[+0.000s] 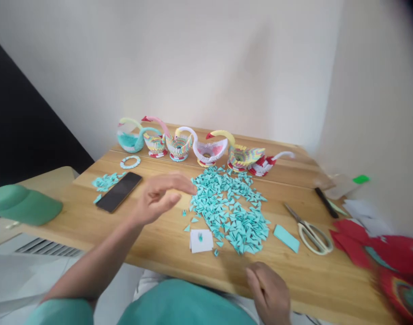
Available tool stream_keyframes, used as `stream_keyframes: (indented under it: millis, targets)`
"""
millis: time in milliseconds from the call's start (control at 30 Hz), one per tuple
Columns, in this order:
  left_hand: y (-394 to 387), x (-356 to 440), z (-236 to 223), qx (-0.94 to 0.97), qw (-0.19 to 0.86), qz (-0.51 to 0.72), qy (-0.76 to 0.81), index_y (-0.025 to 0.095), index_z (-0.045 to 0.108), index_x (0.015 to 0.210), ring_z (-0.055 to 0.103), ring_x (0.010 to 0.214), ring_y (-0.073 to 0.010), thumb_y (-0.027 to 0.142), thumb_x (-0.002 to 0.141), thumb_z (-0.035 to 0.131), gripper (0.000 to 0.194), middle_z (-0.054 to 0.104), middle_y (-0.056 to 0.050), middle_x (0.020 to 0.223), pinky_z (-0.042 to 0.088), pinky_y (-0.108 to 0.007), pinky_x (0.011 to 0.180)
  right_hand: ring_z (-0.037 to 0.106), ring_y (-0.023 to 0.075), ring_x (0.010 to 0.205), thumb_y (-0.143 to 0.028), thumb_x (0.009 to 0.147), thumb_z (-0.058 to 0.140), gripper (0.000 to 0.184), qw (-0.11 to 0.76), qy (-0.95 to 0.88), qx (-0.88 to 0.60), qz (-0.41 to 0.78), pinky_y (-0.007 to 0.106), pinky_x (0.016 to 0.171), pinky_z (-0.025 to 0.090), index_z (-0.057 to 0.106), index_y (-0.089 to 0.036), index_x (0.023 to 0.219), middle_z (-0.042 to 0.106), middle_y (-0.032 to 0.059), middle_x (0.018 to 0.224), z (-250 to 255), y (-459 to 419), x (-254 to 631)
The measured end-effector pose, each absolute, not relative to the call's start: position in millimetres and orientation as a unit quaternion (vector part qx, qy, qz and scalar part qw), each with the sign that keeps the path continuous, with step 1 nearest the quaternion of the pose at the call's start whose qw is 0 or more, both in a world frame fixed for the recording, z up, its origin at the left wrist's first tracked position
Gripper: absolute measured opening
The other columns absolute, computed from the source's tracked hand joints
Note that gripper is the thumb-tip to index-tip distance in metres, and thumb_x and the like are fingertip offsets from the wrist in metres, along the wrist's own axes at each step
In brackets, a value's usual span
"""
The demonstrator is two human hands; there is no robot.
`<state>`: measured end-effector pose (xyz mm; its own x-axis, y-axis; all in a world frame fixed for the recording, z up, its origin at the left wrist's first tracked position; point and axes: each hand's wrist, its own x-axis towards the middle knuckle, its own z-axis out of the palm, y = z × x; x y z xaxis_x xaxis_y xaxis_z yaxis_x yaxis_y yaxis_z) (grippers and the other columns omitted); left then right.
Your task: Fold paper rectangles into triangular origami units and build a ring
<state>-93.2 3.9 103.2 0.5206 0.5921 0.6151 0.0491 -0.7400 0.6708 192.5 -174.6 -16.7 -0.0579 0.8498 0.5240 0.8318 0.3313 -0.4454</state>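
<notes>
My left hand (162,196) reaches over the table, its fingers stretched toward the left edge of a heap of small turquoise folded-paper triangles (223,203). The thumb stands apart from the fingers, and I see nothing between them. Near the table's front edge my right hand (269,291) is closed, fingers curled in; whatever it may hold is hidden. Between the hands lies a small stack of white paper (197,246) with a turquoise piece (200,237) on top. A few loose triangles (187,228) are scattered beside it.
Several folded-paper swans (209,151) line the back. On the left are a paper ring (130,162), a phone (120,192), a small triangle pile (107,181) and a green cap (27,205). Scissors (311,232), a turquoise paper strip (286,238) and red paper (351,241) lie right.
</notes>
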Motion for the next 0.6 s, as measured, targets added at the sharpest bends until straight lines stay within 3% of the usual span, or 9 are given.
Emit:
stream_keyframes:
  millis: [67,133,200,267,400,600]
  targets:
    - [-3,-86,80,0.857,0.316,0.366,0.181,0.019,0.066,0.106,0.062,0.102,-0.024,0.041,0.089,0.056,0.03,0.07,-0.01,0.103,0.045,-0.042,0.094,0.065,0.0179,0.07,-0.027,0.094,0.046,0.02,0.372,-0.709,-0.599,-0.014,0.028,0.064,0.05,0.062,-0.02,0.085,0.068,0.0057,0.076,-14,-174,213]
    - [-16,-82,55,0.898,0.298,0.268,0.182,0.022,0.059,0.121,0.055,0.115,-0.0257,0.039,0.082,0.066,0.043,0.062,-0.012,0.123,0.04,-0.044,0.101,0.066,0.021,0.088,-0.035,0.093,0.048,0.021,0.336,-0.707,-0.622,-0.02,0.032,0.077,0.052,0.061,-0.022,0.103,0.069,0.0076,0.096,-17,-172,230]
    - [-32,-78,31,0.924,0.267,0.192,0.193,0.027,0.054,0.127,0.045,0.126,-0.0281,0.039,0.075,0.072,0.056,0.051,-0.011,0.137,0.032,-0.048,0.108,0.055,0.0281,0.117,-0.044,0.09,0.051,0.042,0.282,-0.722,-0.631,-0.031,0.043,0.095,0.046,0.052,-0.021,0.125,0.059,0.0121,0.125,-24,-167,240]
    - [-45,-72,14,0.936,0.245,0.159,0.199,0.028,0.053,0.128,0.037,0.132,-0.0295,0.038,0.072,0.075,0.062,0.045,-0.01,0.142,0.026,-0.049,0.11,0.036,0.0348,0.133,-0.048,0.086,0.055,0.059,0.234,-0.741,-0.627,-0.054,0.053,0.104,0.036,0.043,-0.021,0.136,0.042,0.0139,0.143,-32,-162,244]
    - [-55,-62,-3,0.94,0.214,0.151,0.219,0.027,0.055,0.125,0.032,0.133,-0.0296,0.039,0.074,0.073,0.055,0.045,-0.01,0.141,0.024,-0.049,0.11,0.02,0.0381,0.14,-0.05,0.081,0.06,0.071,0.175,-0.756,-0.627,-0.072,0.059,0.107,0.028,0.036,-0.022,0.142,0.028,0.0123,0.152,-42,-150,246]
    - [-55,-57,-12,0.927,0.206,0.17,0.265,0.024,0.06,0.115,0.043,0.122,-0.0266,0.043,0.077,0.069,0.043,0.056,-0.009,0.126,0.024,-0.045,0.11,0.023,0.0351,0.139,-0.046,0.08,0.062,0.071,0.162,-0.769,-0.615,-0.059,0.056,0.107,0.03,0.036,-0.025,0.142,0.028,0.01,0.153,-45,-123,254]
